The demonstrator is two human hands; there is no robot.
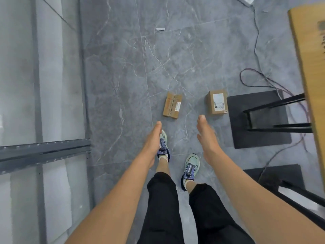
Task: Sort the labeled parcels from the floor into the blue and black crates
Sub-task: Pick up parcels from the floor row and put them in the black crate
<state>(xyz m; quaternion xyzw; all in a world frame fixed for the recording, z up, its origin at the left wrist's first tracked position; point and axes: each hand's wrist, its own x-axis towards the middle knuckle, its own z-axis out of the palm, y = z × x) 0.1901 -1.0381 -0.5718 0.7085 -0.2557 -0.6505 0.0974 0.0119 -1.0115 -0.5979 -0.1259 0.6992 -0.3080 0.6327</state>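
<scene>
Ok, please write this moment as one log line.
left hand: open; right hand: open; left parcel, right parcel: on floor, untouched

I have just one camera, and it sits on the person's head. It looks almost straight down at the gray floor (123, 67). I think it is at standing height, but the wide lens bends things, so I am not sure. Both arms come in from the bottom edge, close to the lens. The left hand (152, 138) and right hand (208, 136) are near the middle. The shoes (191, 164) are far below. A wooden table (309, 50) shows only at the blurry right edge.
</scene>
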